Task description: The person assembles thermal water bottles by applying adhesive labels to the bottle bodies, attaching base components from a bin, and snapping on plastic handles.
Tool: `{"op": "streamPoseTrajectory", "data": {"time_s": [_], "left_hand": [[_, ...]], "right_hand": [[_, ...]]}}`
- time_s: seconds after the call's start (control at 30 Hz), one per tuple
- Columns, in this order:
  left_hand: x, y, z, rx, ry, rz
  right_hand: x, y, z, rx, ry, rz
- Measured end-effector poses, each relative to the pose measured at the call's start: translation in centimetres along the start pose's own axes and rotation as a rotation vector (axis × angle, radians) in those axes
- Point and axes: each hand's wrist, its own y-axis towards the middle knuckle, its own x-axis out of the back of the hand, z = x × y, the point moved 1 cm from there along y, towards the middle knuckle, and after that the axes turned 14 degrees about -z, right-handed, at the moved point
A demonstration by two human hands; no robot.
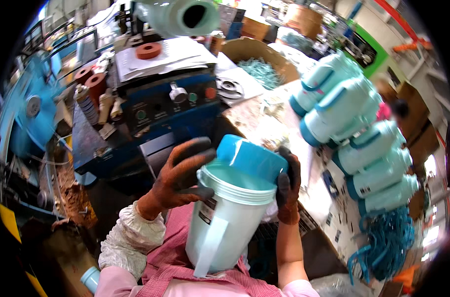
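A pale turquoise jug-like container (235, 218) stands tilted against my apron, its threaded mouth up and a strap-like handle facing me. A teal cap (252, 157) sits tipped on edge over the far right of that mouth. My right hand (288, 185), in a dark-palmed orange glove, grips the cap's right side. On the left, my left hand (183, 173) in a matching glove has its fingers spread, with the thumb by the container's rim. What lies under the container's base is hidden.
A blue machine control box (170, 109) with papers and a red-brown ring (148, 50) stands ahead. Rows of similar teal-ended containers (343, 106) lie on the right table, near a heap of teal straps (388, 242). Behind is a carton (284, 64) of thin teal strips.
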Motion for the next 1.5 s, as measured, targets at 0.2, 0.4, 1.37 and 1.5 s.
{"op": "streamPoseTrajectory", "data": {"time_s": [0.2, 0.4, 1.37, 1.5], "left_hand": [[0.0, 2.1, 3.9, 0.52, -0.611, 0.198], [-1.2, 1.6, 5.4, 0.27, -0.556, 0.107], [0.8, -0.5, -6.5, 0.019, 0.203, 0.238], [-0.8, -0.6, -7.1, 0.071, 0.302, 0.218]], "right_hand": [[-4.6, 1.2, -0.7, 0.041, 0.313, -0.037], [-4.2, 1.9, -1.0, 0.116, 0.319, -0.003], [-2.5, -3.0, 2.9, 0.284, 0.112, 0.178], [-3.3, -4.6, 1.6, 0.185, 0.189, 0.088]]}}
